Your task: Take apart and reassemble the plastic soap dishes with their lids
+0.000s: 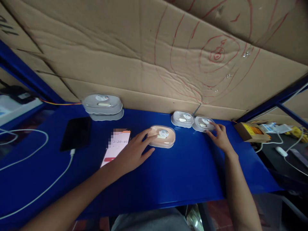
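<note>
My left hand (134, 153) lies over the left end of a peach oval plastic box with a clear lid (166, 140). Its fingers are stretched out on the lid and the thumb stands apart. Farther right, my right hand (221, 138) has thumb and fingers around the right end of a grey oval box with a clear lid (201, 124). Close by on its left is a similar grey box (180, 120). Each lid bears a round label and a small pale strip. At the back left, more grey boxes (103, 107) are stacked.
A lit phone (115, 149) showing a timer lies beside my left forearm. Left of it is a dark tablet (75, 133) with a white cable (64, 173). Cardboard (115, 48) walls the back of the blue table (168, 183). An open carton (250, 132) stands right.
</note>
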`<state>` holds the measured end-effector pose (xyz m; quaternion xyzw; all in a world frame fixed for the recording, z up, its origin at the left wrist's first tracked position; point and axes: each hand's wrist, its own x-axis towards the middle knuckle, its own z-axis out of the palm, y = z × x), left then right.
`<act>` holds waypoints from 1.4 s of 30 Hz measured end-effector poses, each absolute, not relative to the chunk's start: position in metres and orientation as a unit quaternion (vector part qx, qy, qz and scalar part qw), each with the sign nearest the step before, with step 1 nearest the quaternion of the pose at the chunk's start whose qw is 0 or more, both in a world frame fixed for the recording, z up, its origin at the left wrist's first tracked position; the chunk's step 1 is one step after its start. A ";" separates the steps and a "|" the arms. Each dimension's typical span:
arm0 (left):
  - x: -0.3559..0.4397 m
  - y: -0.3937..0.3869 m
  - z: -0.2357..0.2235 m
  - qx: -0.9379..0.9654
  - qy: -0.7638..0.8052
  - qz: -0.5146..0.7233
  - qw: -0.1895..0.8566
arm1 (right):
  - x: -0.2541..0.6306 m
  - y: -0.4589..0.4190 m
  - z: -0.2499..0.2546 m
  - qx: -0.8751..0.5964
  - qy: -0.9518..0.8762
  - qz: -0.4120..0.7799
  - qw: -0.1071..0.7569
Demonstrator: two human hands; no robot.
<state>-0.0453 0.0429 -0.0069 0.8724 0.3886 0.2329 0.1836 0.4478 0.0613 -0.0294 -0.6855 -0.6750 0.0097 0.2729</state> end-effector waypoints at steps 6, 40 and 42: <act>-0.041 0.039 -0.012 0.852 0.379 0.267 0.244 | 0.393 0.067 -0.034 -0.615 -0.737 0.049 0.276; -0.053 0.029 0.009 0.798 0.351 0.194 0.449 | 0.253 0.001 -0.005 -0.312 -0.918 0.154 0.192; -0.047 0.028 0.008 0.799 0.363 0.203 0.434 | 0.251 0.002 -0.005 -0.308 -0.913 0.160 0.214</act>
